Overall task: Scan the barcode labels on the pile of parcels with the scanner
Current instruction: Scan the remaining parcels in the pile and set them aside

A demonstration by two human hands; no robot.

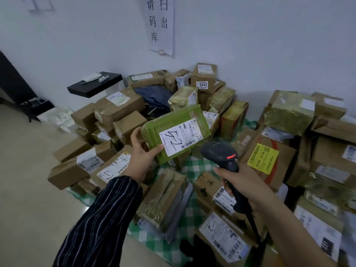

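Behind and to either side of both hands: a pile of parcels [119,112] in brown card and tape, heaped on a green checked cloth [194,167]. Just right of the right hand [244,182]: a carton with a yellow label [263,158]. Far beyond, on the wall: a paper notice [160,26] and a black shelf [94,84].

Gripped in the left hand [141,153], thumb on the labelled face: a green parcel [173,120], raised and tilted, white barcode label [180,140] towards the camera. Wrapped in the right hand's fingers: the black scanner [219,152], head just below and right of that label, apart from it, red light lit.
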